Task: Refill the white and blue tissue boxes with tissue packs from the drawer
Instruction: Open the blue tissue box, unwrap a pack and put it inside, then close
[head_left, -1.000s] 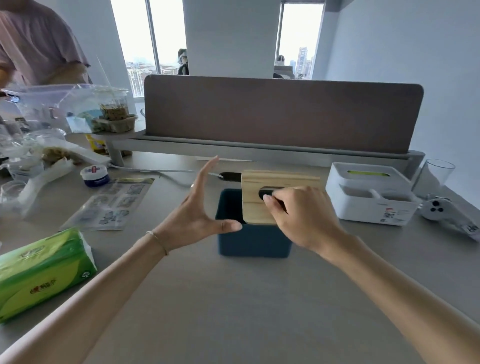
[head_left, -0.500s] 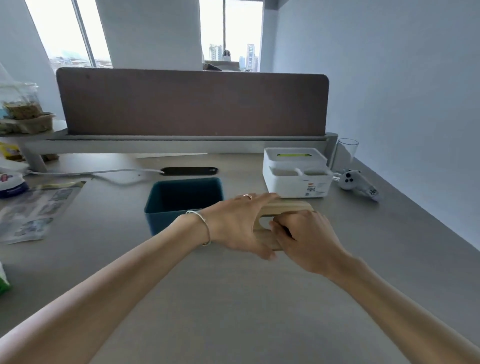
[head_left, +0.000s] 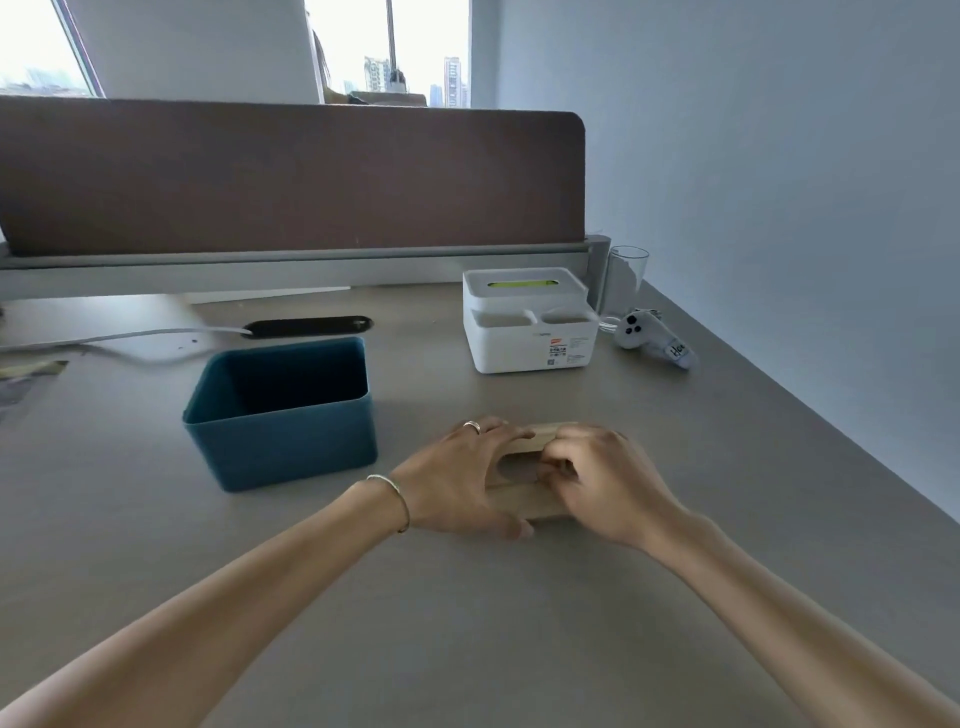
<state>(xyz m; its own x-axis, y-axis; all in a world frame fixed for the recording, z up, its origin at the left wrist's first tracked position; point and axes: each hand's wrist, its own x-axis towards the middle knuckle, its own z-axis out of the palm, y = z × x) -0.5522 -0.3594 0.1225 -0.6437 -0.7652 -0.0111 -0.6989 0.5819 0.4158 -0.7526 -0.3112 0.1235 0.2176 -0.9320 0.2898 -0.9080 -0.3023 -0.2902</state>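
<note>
The blue tissue box (head_left: 283, 441) stands open and empty at centre-left of the desk. Its wooden lid (head_left: 524, 499) lies flat on the desk to the right of the box. My left hand (head_left: 457, 483) rests over the lid's left end and my right hand (head_left: 608, 483) grips its right end, fingers hooked into the slot. The white tissue box (head_left: 527, 343) sits behind, lid on, with green tissue showing in its slot. No tissue pack is in view.
A brown divider panel (head_left: 291, 176) and grey shelf close the back of the desk. A glass (head_left: 626, 280) and a white controller (head_left: 654, 338) lie at the right by the wall. A cable and black grommet (head_left: 309, 326) sit behind the blue box.
The wooden lid came off the blue box and moved down to the desk on the box's right. My left hand joined the right on it. The view swung right, losing the green pack.
</note>
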